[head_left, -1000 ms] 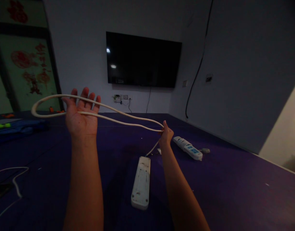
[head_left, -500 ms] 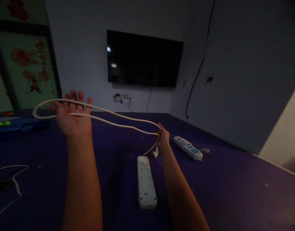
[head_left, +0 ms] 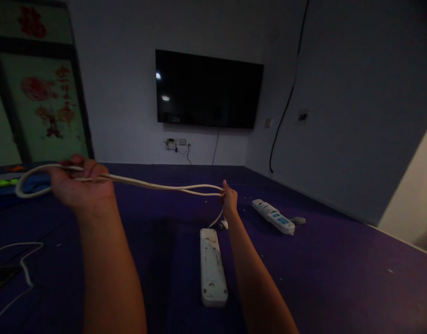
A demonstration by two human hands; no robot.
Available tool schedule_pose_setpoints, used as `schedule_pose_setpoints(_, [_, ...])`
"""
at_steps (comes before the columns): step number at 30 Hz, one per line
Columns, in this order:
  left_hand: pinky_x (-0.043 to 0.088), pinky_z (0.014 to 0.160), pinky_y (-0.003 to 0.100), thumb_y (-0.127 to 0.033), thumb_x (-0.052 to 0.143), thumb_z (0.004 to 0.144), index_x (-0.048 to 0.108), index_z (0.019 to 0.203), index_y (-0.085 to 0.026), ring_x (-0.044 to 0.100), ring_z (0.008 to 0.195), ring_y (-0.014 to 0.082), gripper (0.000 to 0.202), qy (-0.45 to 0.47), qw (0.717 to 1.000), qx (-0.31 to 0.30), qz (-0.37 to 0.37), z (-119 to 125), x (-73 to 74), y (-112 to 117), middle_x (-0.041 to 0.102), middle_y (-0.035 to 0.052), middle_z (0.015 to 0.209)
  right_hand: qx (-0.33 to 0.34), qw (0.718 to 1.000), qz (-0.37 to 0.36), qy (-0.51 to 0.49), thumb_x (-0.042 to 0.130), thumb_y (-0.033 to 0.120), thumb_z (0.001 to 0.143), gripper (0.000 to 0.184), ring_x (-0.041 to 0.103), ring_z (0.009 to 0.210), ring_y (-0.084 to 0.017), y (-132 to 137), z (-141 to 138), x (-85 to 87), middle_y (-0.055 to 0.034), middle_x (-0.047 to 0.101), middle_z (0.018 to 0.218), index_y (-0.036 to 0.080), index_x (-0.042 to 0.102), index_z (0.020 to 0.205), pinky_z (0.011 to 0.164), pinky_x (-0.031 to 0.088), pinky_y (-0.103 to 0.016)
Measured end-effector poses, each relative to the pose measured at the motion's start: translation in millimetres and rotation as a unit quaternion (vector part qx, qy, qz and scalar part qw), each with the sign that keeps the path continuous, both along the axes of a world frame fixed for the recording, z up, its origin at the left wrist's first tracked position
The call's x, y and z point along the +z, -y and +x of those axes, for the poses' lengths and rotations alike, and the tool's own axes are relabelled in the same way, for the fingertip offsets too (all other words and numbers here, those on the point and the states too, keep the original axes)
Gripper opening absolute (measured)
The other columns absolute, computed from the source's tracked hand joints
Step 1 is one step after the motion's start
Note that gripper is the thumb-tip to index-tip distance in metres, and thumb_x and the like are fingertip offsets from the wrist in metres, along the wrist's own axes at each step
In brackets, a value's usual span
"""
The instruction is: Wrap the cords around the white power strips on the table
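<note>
A white cord (head_left: 157, 186) is stretched as a long doubled loop between my two hands above the purple surface (head_left: 331, 269). My left hand (head_left: 79, 185) is closed round the loop near its far left bend. My right hand (head_left: 229, 200) pinches both strands together at the other end. From there the cord drops to a white power strip (head_left: 212, 266) lying face down between my forearms.
A second power strip (head_left: 274, 216) with blue sockets lies to the right. Another thin white cable (head_left: 22, 264) lies at the left edge. Blue and green objects (head_left: 11, 184) sit at the far left. A dark wall-mounted screen (head_left: 208, 90) hangs ahead.
My left hand has closed on the loop and dropped lower and to the left. The two strands have drawn closer together. The power strip has turned slightly.
</note>
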State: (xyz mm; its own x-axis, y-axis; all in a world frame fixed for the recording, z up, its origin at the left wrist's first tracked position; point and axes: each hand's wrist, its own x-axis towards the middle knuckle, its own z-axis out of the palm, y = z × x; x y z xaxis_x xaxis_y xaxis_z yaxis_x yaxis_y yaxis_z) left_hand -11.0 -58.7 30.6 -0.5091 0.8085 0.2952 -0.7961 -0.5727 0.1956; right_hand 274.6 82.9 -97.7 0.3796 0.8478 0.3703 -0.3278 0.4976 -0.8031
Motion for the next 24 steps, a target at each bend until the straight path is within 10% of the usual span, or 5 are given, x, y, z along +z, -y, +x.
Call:
schedule_pose_setpoints(16, [0.014,0.027,0.014,-0.025,0.025,0.096,0.041,0.063,-0.016,0.021,0.029,0.0036,0.038,-0.190,0.977,-0.066,-0.067,11,-2.6,-10,0.029,-0.0058,0.042,0.017,0.986,-0.001,-0.164,0.053,0.060,0.071,0.050,0.022,0.027,-0.003,6,20,15.8,0.0117,0.028,0.035,0.021,0.029,0.052,0.030,0.015,-0.018])
schedule_pose_setpoints(24, [0.018,0.029,0.013,-0.019,0.029,0.094,0.038,0.061,-0.017,0.022,0.030,0.0029,0.034,-0.127,0.988,-0.031,-0.085,14,-1.8,-17,0.029,-0.0063,0.043,0.012,0.981,0.021,-0.190,0.044,0.061,0.077,0.051,0.021,0.027,-0.003,16,21,30.7,0.0108,0.027,0.036,0.021,0.026,0.051,0.030,0.017,-0.018])
